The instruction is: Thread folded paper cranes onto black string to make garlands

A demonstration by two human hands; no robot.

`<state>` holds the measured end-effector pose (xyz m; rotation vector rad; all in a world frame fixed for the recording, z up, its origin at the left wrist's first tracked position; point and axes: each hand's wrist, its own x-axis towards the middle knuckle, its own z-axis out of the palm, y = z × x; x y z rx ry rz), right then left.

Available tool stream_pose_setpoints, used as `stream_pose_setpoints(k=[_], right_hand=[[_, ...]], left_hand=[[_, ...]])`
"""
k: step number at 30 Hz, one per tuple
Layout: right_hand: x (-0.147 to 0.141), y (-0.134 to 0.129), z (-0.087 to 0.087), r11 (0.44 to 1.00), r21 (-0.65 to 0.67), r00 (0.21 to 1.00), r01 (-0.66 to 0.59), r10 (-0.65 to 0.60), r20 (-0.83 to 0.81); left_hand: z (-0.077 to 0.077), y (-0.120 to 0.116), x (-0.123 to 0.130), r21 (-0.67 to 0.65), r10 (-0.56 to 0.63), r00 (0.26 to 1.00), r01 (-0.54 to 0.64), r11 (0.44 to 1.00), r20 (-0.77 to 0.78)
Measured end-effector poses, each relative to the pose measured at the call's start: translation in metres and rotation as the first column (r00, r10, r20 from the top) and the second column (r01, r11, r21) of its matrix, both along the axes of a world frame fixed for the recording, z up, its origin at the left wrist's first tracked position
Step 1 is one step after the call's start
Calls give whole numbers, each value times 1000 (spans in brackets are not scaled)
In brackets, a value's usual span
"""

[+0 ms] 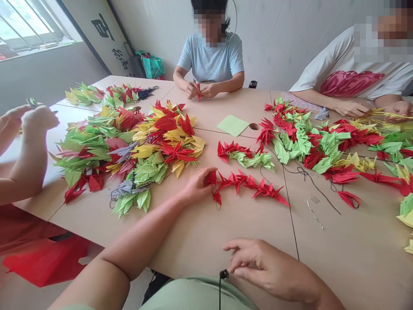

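Observation:
My left hand (198,187) reaches to the left end of a short row of red folded paper cranes (238,181); its fingers close around the end crane, and part of that crane is hidden by them. A small loop of dark thread hangs under this end. Close to my body, my right hand (263,267) hovers over the table edge with its fingers apart and nothing visibly in them. Right beside its fingertips is a small black knob on a thin black cord (223,274); I cannot tell whether they touch.
A large heap of strung paper cranes (129,146) lies left, more strings (303,137) right. A green paper square (232,125), a table hole (254,126) and a thin metal pin-like piece (315,214) are nearby. Co-workers' hands (201,90) work across the table, left and right.

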<state>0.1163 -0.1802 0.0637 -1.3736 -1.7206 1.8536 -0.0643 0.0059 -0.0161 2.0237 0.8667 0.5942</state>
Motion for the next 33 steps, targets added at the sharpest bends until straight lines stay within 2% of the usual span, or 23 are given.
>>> stream_pose_setpoints(k=[2, 3, 4, 5, 6, 7, 8, 9, 10, 14, 16, 18, 19, 20, 21, 22, 23, 25, 27, 30, 31, 33], right_hand=[[17, 5, 1, 991, 70, 988, 112, -118, 99], [27, 8, -1, 972, 142, 965, 189, -210, 155], [37, 12, -5, 929, 238, 918, 283, -335, 215], [47, 16, -11, 861, 349, 836, 370, -472, 279], [58, 20, -18, 773, 474, 718, 422, -604, 346], [68, 24, -26, 657, 622, 582, 426, -726, 367], [78, 29, -35, 565, 732, 479, 380, -797, 367], [87, 34, -44, 499, 796, 392, 342, -846, 362], [94, 38, -53, 490, 810, 363, 323, -854, 372], [106, 48, -75, 529, 747, 408, 403, -834, 370], [105, 48, -79, 522, 746, 417, 413, -837, 354], [103, 47, -81, 508, 756, 429, 413, -841, 330], [101, 47, -82, 495, 766, 434, 410, -844, 314], [100, 46, -82, 479, 780, 439, 403, -849, 294], [100, 46, -83, 459, 795, 442, 397, -855, 272], [100, 46, -84, 438, 807, 444, 395, -861, 250], [100, 46, -85, 422, 815, 445, 397, -865, 231], [100, 47, -86, 407, 814, 445, 414, -871, 209], [102, 49, -86, 405, 803, 440, 437, -875, 202], [105, 50, -85, 402, 785, 429, 471, -882, 195], [106, 50, -85, 401, 779, 426, 482, -884, 192], [107, 50, -86, 401, 765, 420, 504, -888, 189]], left_hand=[[2, -1, 0, -9, -8, 1000, 8, 1000, -9], [4, -1, 0, -13, -11, 1000, 11, 1000, -19], [6, -2, 0, -11, -11, 999, 11, 1000, -32], [8, -3, 1, -2, -10, 999, 10, 1000, -50], [10, -4, 1, 16, -3, 997, 4, 1000, -73], [11, -5, 2, 40, 9, 995, -5, 999, -99], [12, -6, 2, 64, 25, 992, -17, 998, -123], [12, -6, 3, 81, 40, 989, -29, 996, -140], [12, -6, 3, 91, 57, 988, -44, 995, -146], [9, -4, -1, 119, 136, 987, -126, 985, -84], [15, -6, -3, 201, 189, 981, -176, 964, -48], [29, -14, -4, 306, 198, 980, -183, 934, -20], [38, -20, -4, 343, 167, 986, -153, 927, -12], [49, -28, -3, 332, 69, 998, -62, 941, -12], [60, -37, -2, 265, -94, 995, 102, 959, -41], [70, -47, -1, 170, -301, 950, 310, 935, -77], [78, -57, 0, 72, -491, 865, 499, 864, -104], [85, -76, 2, -91, -748, 652, 743, 663, -123], [81, -91, 2, -196, -845, 518, 822, 534, -133], [62, -106, 0, -327, -922, 372, 862, 387, -110], [56, -109, -1, -349, -938, 334, 871, 346, -96], [46, -115, -3, -371, -952, 296, 877, 305, -83]])
